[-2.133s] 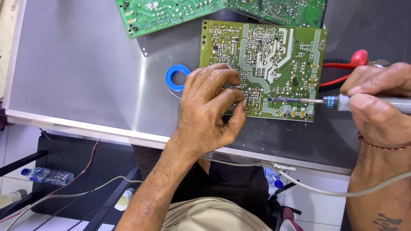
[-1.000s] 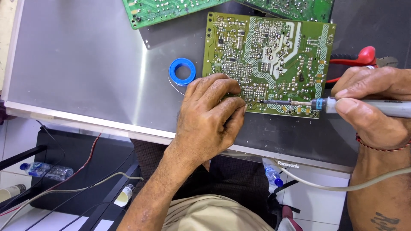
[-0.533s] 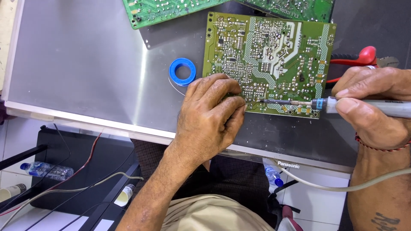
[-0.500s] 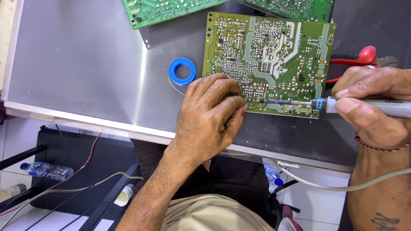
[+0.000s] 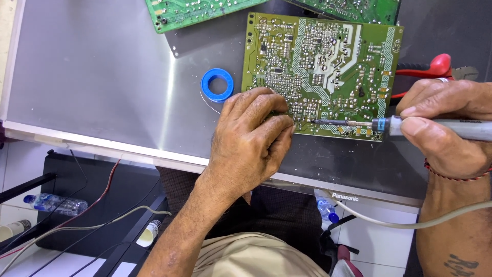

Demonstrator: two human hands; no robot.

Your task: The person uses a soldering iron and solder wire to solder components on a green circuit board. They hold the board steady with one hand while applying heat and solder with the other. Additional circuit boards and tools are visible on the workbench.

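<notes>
A yellow-green circuit board (image 5: 328, 61) lies solder side up on a grey metal panel (image 5: 92, 77). My left hand (image 5: 251, 138) rests on the board's lower left corner, fingertips pinched together; a thin solder wire runs from a blue spool (image 5: 217, 84) under that hand. My right hand (image 5: 446, 128) grips a grey soldering iron (image 5: 348, 123) like a pen. Its tip lies on the board just right of my left fingertips.
Two green circuit boards (image 5: 195, 10) lie at the panel's far edge. Red-handled pliers (image 5: 433, 66) sit right of the board, behind my right hand. The iron's grey cable (image 5: 389, 223) hangs off the near edge. A water bottle (image 5: 54, 203) lies on the floor at the left.
The iron's tip slid left along the board's lower edge toward my left fingertips, then stayed still over the last second. My left hand has kept its place.
</notes>
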